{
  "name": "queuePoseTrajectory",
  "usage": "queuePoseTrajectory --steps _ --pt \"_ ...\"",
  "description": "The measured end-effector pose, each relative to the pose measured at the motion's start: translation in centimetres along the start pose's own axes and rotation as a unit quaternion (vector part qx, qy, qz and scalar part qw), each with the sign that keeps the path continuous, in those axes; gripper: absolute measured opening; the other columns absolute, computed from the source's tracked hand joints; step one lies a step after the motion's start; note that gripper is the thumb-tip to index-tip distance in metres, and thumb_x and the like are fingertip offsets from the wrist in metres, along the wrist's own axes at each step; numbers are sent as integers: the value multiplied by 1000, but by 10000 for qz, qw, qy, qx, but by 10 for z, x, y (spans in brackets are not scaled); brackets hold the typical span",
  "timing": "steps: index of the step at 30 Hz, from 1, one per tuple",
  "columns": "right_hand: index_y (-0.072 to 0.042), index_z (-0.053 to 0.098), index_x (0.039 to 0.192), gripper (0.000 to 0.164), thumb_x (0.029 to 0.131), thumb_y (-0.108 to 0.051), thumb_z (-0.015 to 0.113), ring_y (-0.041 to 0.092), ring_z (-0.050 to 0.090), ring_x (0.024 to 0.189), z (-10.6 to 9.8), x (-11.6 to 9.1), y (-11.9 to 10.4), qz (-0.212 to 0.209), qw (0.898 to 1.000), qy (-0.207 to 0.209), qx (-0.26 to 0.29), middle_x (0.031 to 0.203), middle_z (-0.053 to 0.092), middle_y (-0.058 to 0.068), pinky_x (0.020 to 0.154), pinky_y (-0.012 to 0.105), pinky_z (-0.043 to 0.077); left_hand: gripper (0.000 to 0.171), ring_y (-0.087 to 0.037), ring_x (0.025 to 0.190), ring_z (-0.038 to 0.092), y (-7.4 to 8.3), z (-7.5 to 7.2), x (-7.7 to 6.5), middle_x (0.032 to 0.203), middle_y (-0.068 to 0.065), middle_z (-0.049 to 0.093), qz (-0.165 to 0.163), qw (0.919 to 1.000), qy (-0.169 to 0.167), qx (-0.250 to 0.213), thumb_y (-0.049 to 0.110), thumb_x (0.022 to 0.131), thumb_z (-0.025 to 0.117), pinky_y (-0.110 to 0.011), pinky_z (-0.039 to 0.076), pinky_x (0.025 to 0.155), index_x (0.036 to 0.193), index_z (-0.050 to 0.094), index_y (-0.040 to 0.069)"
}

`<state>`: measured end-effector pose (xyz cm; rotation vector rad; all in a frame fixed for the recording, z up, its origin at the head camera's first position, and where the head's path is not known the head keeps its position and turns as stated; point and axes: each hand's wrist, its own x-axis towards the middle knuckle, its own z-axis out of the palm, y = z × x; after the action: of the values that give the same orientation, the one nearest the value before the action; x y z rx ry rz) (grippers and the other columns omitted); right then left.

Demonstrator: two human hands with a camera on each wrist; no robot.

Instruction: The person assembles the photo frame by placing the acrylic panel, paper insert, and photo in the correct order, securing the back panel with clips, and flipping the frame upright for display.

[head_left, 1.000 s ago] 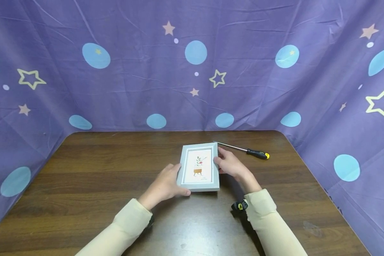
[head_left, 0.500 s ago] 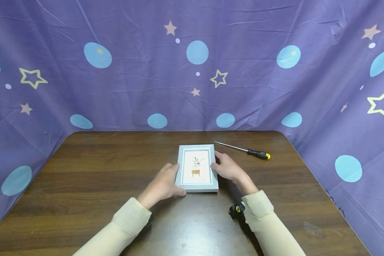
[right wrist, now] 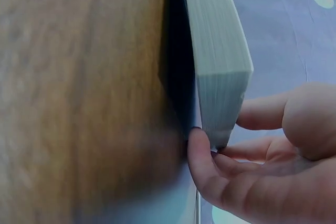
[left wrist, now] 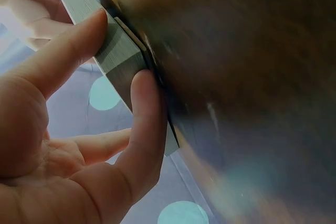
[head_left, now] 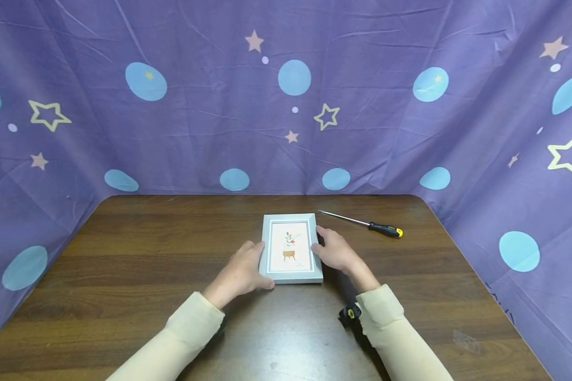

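Observation:
A pale blue-grey picture frame (head_left: 294,276) lies face up at mid-table in the head view, with a white print (head_left: 289,248) of a plant in an orange pot. My left hand (head_left: 240,270) grips its left side, thumb at the near left corner. In the left wrist view that thumb and the fingers press the frame's edges (left wrist: 123,53). On the right side, my right hand (head_left: 337,251) holds the frame between thumb and fingers. The right wrist view shows fingertips at the underside of its edge (right wrist: 223,98) and a dark gap between frame and table. The frame's back is hidden.
A screwdriver (head_left: 385,229) with a black and yellow handle lies behind and right of the frame, its shaft pointing back left. Brown wood-grain table (head_left: 171,248) stretches around the hands. A purple curtain (head_left: 209,106) with stars and blue ovals hangs behind it.
The frame has come down from a slight tilt to lie flatter and has shifted a little to the left, both hands moving with it. The screwdriver has stayed put.

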<state>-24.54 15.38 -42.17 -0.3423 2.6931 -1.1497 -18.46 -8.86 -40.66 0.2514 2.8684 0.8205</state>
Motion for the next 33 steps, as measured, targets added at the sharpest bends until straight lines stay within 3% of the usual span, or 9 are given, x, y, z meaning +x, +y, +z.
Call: queuePoseTrajectory --steps 11,18,33 --pt "16 35 156 61 104 -5 58 40 40 152 7 -1 -5 -39 9998 160 -55 160 42 32 126 53 34 104 -38 117 63 -2 -3 1 134 -24 59 -58 10000 -34 56 22 69 101 -55 54 107 153 47 -8" --pt "12 35 158 60 105 -5 57 35 38 154 8 -1 -7 -20 10000 -27 -87 163 39 28 126 51 33 104 -38 116 63 -4 -4 2 135 -26 58 -77 10000 -14 50 20 70 100 -55 54 106 154 46 -9" --pt "12 37 157 58 104 2 55 39 35 155 7 0 -4 -545 9969 -481 -295 164 38 29 129 51 28 104 -41 119 62 -6 -9 5 138 -29 56 -115 9999 -50 48 18 72 98 -56 52 108 155 43 -10"
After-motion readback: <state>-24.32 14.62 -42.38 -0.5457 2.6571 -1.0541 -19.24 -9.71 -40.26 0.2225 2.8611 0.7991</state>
